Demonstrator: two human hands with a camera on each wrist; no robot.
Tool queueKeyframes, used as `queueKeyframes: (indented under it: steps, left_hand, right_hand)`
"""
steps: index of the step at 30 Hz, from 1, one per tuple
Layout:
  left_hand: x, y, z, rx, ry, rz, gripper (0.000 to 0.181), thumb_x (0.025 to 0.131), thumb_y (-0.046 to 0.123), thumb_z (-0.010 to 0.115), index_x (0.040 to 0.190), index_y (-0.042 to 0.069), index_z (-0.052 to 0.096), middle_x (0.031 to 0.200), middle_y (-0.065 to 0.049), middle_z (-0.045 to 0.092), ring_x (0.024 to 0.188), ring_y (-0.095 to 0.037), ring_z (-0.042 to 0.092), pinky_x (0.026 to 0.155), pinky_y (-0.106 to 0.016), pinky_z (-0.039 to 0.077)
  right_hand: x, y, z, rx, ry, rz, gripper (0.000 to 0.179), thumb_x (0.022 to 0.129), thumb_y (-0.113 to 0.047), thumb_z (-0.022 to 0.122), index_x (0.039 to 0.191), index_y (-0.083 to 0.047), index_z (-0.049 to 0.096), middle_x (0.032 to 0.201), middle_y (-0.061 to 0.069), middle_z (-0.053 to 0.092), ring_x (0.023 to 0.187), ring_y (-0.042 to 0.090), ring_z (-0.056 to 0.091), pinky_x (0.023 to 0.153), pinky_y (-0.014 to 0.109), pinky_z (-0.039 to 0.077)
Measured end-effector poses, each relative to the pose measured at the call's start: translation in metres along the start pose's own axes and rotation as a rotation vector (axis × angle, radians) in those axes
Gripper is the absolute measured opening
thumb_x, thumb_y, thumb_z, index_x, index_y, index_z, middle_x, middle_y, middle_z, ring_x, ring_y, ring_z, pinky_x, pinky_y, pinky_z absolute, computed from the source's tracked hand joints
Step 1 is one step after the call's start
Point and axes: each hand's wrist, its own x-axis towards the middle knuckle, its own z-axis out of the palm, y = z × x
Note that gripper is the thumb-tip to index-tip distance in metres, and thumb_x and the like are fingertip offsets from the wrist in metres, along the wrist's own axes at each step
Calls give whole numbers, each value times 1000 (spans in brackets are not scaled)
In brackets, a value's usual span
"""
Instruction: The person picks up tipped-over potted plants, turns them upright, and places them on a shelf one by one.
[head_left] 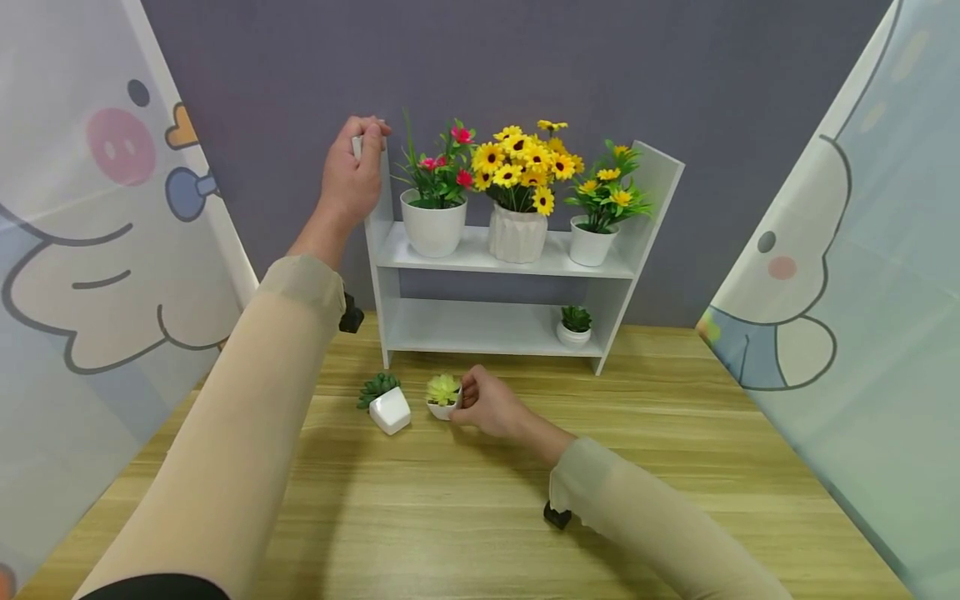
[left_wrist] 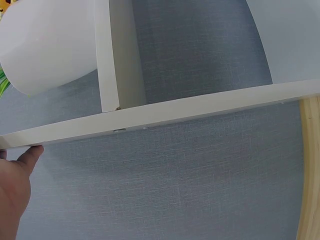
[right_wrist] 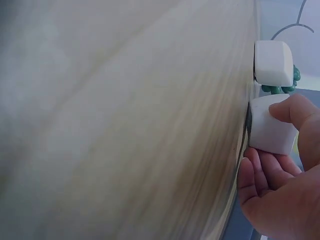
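My left hand grips the top of the left side panel of a white two-tier shelf. In the left wrist view, part of that hand shows against the panel. With thumb and fingers, my right hand pinches a small white pot with a light green succulent on the table in front of the shelf. The right wrist view shows the thumb on this white pot. Left of it, a white pot with a dark green succulent lies tipped on its side.
On the upper tier stand a pot of pink flowers, a ribbed pot of yellow flowers and a smaller yellow-flowered pot. A potted succulent sits on the lower tier's right. Printed cloths flank the wooden table.
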Motion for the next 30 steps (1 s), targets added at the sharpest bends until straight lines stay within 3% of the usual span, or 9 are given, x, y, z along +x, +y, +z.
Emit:
queueKeyframes:
  steps: [8,18,30]
  left_hand:
    - [0,0,0,12,-3,2,34,119,41,42,112,12,58,159,-6,59,157,-3,43,126,-22,35]
    - [-1,0,0,15,-1,1,36,119,40,41,115,9,58,158,-5,60,157,-3,43,126,-22,35]
    - [-1,0,-1,15,0,-4,31,119,41,41,109,16,57,158,-4,60,155,-4,45,124,-23,37]
  right_hand:
    - [6,9,-4,79,-56,11,45,92,-4,83,125,-1,53,126,18,68,109,22,68,95,33,60]
    - [7,11,-7,92,-91,2,45,93,-3,81,128,0,53,124,16,66,110,21,66,94,30,58]
    - [8,14,-6,90,-87,22,56,91,-5,83,139,2,54,138,19,63,114,23,66,101,37,58]
